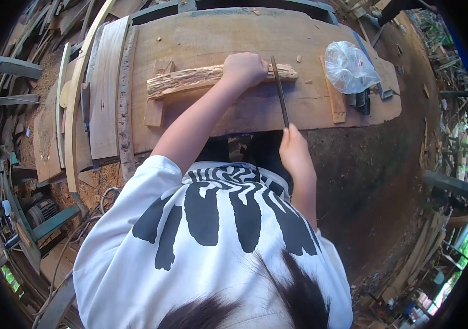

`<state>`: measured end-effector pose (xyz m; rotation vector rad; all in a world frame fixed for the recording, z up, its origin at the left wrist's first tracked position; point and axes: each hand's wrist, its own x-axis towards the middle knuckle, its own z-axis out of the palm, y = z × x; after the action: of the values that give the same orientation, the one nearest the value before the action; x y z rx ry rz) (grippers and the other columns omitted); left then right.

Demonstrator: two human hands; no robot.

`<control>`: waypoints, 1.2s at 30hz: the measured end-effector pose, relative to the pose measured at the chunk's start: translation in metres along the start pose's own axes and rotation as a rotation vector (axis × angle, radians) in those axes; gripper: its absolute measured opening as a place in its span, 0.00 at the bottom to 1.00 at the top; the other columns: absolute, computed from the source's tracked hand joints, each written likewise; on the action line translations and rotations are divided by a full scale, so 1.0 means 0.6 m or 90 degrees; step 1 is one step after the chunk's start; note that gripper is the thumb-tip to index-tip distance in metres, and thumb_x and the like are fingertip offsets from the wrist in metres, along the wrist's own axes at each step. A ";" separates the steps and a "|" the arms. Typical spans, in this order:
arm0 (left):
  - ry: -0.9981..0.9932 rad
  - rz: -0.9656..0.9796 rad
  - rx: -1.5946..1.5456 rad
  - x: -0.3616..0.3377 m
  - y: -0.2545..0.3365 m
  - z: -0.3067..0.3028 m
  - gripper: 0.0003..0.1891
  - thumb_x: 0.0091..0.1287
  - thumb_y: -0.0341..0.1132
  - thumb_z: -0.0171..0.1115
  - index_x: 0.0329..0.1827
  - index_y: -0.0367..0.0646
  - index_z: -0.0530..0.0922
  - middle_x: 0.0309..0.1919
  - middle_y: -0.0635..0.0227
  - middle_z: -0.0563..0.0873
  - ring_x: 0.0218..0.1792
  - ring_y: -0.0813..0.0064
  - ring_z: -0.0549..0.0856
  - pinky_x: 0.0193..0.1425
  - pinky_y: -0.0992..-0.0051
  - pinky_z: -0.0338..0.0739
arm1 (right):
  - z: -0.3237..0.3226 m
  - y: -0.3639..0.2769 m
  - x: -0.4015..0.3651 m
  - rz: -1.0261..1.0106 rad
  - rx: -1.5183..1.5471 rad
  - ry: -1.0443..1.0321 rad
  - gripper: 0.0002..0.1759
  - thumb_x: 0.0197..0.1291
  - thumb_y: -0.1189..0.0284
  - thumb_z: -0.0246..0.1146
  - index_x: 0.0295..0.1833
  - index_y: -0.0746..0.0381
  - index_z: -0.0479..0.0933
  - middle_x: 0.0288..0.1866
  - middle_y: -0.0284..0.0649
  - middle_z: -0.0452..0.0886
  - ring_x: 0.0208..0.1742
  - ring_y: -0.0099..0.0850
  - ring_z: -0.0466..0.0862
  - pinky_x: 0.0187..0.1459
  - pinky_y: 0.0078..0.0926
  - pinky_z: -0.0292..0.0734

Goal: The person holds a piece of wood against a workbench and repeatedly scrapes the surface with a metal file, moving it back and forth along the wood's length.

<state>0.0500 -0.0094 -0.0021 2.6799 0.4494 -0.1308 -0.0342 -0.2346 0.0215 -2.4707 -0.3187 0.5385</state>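
A rough, pale length of wood (184, 82) with a chipped, furrowed surface lies crosswise on the worktable (201, 33). My left hand (243, 69) is closed over it in a fist, right of its middle. In my right hand (294, 145), near the table's front edge, is the lower end of a long, narrow, dark blade (280, 90), seen edge-on. That blade points away from me and crosses the wood close to its right end; its exact kind is not clear. Under the wood's left end sits a short wooden block (155, 112).
A clear plastic bag (349, 67) rests on the table's right side, beside a narrow board (332, 93) and a dark object (361, 102). Planks (108, 88) lie at the left. Wood scraps and a motor (44, 213) are on the lower left.
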 end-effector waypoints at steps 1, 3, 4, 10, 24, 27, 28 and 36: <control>0.002 -0.001 0.001 0.003 -0.002 -0.001 0.26 0.69 0.48 0.44 0.36 0.41 0.89 0.36 0.51 0.90 0.40 0.52 0.90 0.49 0.57 0.84 | -0.002 -0.003 -0.006 -0.002 0.001 0.000 0.12 0.76 0.66 0.47 0.48 0.65 0.70 0.44 0.66 0.81 0.52 0.66 0.78 0.48 0.59 0.75; -0.025 0.005 0.005 0.004 -0.001 0.001 0.26 0.69 0.48 0.44 0.36 0.40 0.89 0.36 0.52 0.90 0.40 0.51 0.90 0.49 0.57 0.84 | -0.005 -0.011 -0.016 0.022 -0.022 0.014 0.13 0.76 0.66 0.47 0.48 0.65 0.70 0.43 0.67 0.81 0.51 0.66 0.78 0.46 0.60 0.74; -0.028 0.005 0.005 0.003 0.000 0.003 0.26 0.69 0.48 0.44 0.36 0.40 0.89 0.36 0.52 0.90 0.40 0.51 0.90 0.49 0.57 0.84 | -0.003 -0.013 -0.008 0.024 -0.022 0.013 0.13 0.76 0.66 0.47 0.48 0.65 0.70 0.43 0.67 0.81 0.51 0.66 0.78 0.46 0.60 0.74; -0.006 0.020 0.005 0.002 -0.002 0.001 0.26 0.69 0.48 0.43 0.37 0.40 0.88 0.37 0.52 0.90 0.40 0.51 0.90 0.49 0.57 0.84 | 0.031 -0.018 0.148 -0.050 -0.006 0.037 0.13 0.76 0.66 0.48 0.48 0.66 0.71 0.43 0.67 0.81 0.52 0.66 0.78 0.48 0.61 0.74; 0.001 0.011 0.014 0.003 0.006 -0.001 0.25 0.70 0.48 0.45 0.39 0.42 0.89 0.38 0.51 0.90 0.42 0.51 0.90 0.50 0.57 0.84 | 0.017 0.009 0.049 0.005 -0.001 0.017 0.12 0.76 0.66 0.47 0.51 0.63 0.70 0.44 0.65 0.82 0.52 0.65 0.79 0.49 0.60 0.75; 0.003 0.007 0.021 0.001 0.008 -0.003 0.25 0.70 0.49 0.45 0.39 0.42 0.89 0.39 0.51 0.90 0.43 0.51 0.90 0.50 0.57 0.84 | 0.039 -0.012 0.128 -0.053 -0.027 0.059 0.13 0.77 0.65 0.46 0.52 0.63 0.71 0.44 0.65 0.82 0.52 0.64 0.80 0.50 0.61 0.75; 0.005 0.006 0.023 -0.001 0.009 -0.005 0.25 0.70 0.49 0.45 0.39 0.42 0.89 0.39 0.51 0.90 0.43 0.51 0.90 0.50 0.57 0.84 | 0.040 -0.017 0.135 -0.055 -0.026 0.059 0.13 0.77 0.65 0.46 0.52 0.63 0.71 0.44 0.65 0.82 0.52 0.64 0.80 0.50 0.61 0.75; 0.001 -0.023 0.021 0.003 0.011 -0.005 0.25 0.70 0.49 0.45 0.39 0.41 0.88 0.38 0.50 0.90 0.42 0.50 0.90 0.51 0.56 0.83 | 0.013 0.018 -0.009 0.020 0.017 0.008 0.13 0.76 0.65 0.48 0.52 0.63 0.71 0.44 0.66 0.82 0.51 0.65 0.80 0.49 0.61 0.76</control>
<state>0.0541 -0.0132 0.0027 2.7045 0.5003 -0.1477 -0.0412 -0.2411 0.0109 -2.4561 -0.2666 0.5357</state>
